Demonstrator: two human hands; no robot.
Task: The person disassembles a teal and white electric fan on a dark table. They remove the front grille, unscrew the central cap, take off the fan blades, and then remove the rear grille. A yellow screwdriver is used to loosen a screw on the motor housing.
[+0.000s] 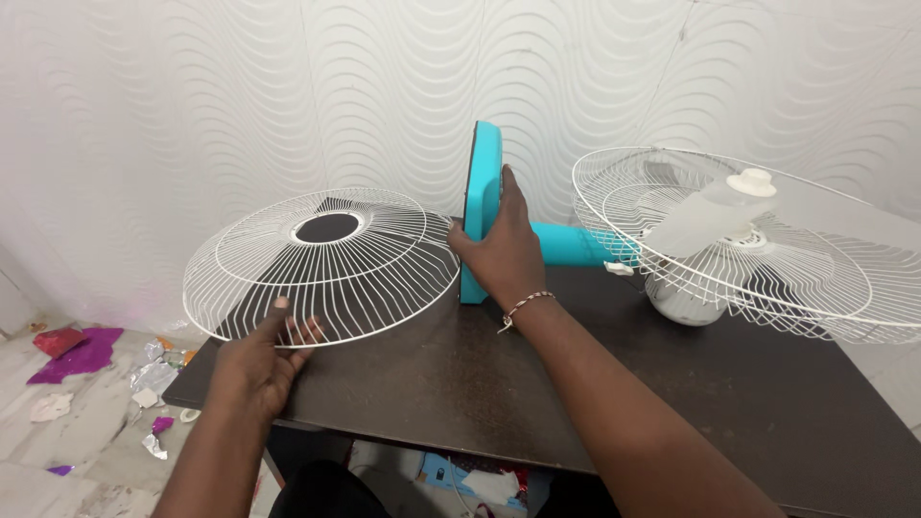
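Observation:
My left hand (261, 360) holds the near rim of a loose white wire fan guard (321, 264), which lies tilted over the left part of the dark table (451, 384). My right hand (499, 251) grips the turquoise base (483, 192) of a fan that lies on its side on the table. The turquoise neck (568, 246) runs right to the fan head, where translucent blades (710, 216) with a white cap (751, 182) sit inside the rear wire guard (748, 249). A thin bracelet is on my right wrist.
A white wall with a wavy relief stands right behind the table. Scraps of purple, red and silver foil (86, 355) litter the floor at left. More clutter (470, 480) lies under the table's front edge.

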